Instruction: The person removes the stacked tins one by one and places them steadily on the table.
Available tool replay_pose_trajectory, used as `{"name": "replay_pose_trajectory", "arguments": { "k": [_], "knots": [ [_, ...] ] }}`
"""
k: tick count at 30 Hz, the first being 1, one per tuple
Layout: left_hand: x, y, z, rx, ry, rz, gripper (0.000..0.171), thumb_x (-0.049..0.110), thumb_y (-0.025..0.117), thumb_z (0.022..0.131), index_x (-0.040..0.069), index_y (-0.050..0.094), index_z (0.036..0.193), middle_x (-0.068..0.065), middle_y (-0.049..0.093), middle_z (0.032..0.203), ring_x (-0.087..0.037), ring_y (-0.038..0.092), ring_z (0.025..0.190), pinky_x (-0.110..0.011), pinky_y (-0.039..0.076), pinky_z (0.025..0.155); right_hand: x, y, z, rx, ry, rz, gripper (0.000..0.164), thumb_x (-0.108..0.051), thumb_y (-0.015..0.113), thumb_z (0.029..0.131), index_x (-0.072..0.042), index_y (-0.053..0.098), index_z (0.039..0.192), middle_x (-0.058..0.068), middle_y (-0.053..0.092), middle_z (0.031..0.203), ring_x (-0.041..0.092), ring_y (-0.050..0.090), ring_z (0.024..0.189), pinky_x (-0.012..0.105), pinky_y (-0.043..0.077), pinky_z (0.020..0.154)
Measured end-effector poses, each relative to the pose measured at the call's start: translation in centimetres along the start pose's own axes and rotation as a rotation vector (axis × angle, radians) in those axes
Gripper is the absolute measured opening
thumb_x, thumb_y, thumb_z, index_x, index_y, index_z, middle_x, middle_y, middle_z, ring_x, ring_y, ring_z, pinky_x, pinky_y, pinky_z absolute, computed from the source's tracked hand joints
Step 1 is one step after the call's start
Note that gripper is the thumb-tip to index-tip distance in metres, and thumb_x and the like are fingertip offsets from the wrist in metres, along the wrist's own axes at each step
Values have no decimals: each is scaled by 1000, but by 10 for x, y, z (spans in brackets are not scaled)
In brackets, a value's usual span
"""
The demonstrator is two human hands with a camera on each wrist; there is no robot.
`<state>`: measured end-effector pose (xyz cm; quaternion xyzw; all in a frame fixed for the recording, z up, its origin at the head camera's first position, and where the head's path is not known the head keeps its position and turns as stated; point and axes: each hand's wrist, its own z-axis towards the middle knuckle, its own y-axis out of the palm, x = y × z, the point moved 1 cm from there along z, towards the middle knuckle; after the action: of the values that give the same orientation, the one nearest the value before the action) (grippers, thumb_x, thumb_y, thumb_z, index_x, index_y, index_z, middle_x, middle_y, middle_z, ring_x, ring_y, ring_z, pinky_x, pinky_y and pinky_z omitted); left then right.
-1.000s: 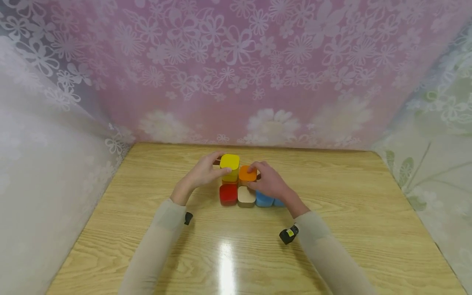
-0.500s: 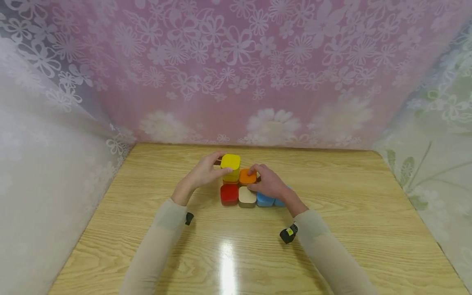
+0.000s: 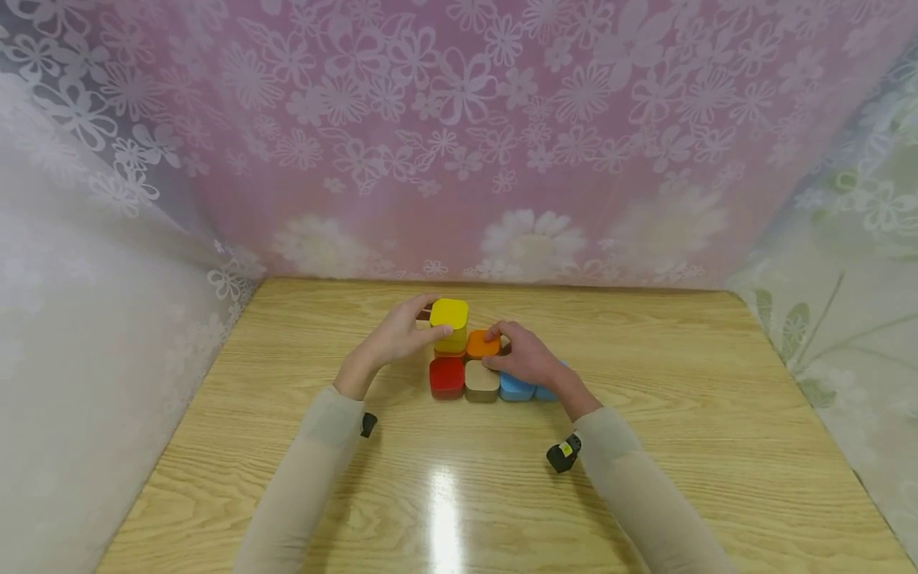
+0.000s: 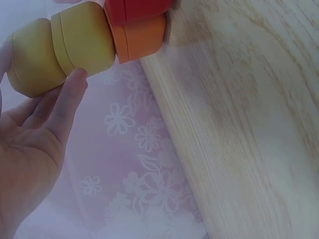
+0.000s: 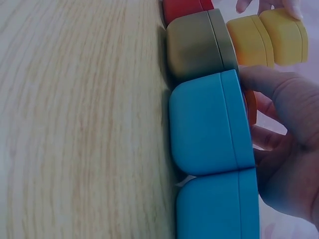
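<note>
- The left hand (image 3: 394,335) was at the upper yellow block (image 4: 37,57); its grip was narrowed around this block, with the thumb on the side towards the person and other fingers behind.
- The upper yellow block stood upright on the lower yellow block (image 4: 84,37), and in the left wrist view one fingertip was also at the side of this lower one.
- Under both of them was the bottom orange block (image 4: 142,37), which stood on the desk (image 3: 645,359), so this stack had three levels.
- The right hand (image 3: 527,355) was holding the second orange block (image 3: 483,344), just to the right of the stack; its grip was bent around it, with one finger at the top and the thumb at the near side.
- The second orange block was behind the beige block (image 3: 482,381) and lower than the top of the stack; its underside was hidden.
- Nearer to the person there was a front row on the desk: from left to right, the red block (image 3: 447,379), the beige block, the first blue block (image 5: 212,124) and the last blue block (image 5: 217,206).
- The two blue blocks touched each other, and the right forearm partly covered the last one in the head view.
- Behind the desk hung a pink cloth (image 3: 459,143) with white flowers.
</note>
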<state>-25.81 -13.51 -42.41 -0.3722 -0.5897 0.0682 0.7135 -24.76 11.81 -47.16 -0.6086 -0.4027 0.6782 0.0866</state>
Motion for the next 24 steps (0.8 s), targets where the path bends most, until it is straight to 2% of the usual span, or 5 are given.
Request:
{"name": "replay_pose_trajectory", "arguments": {
  "k": [15, 24],
  "knots": [
    [0, 1, -1, 5, -5, -10, 71, 37, 69, 94, 1, 41, 148, -14, 52, 142, -34, 54, 126, -53, 44, 106, -2, -1, -1, -56, 37, 53, 30, -22, 68, 95, -9, 58, 121, 12, 57, 132, 33, 59, 118, 47, 49, 100],
    [0, 2, -2, 14, -17, -17, 71, 38, 68, 94, 3, 40, 149, -14, 51, 144, -33, 53, 127, -53, 44, 106, -3, -1, -2, -51, -17, 32, 30, -19, 66, 96, -4, 57, 121, 17, 54, 133, 39, 55, 122, 50, 47, 102]
  ]
}}
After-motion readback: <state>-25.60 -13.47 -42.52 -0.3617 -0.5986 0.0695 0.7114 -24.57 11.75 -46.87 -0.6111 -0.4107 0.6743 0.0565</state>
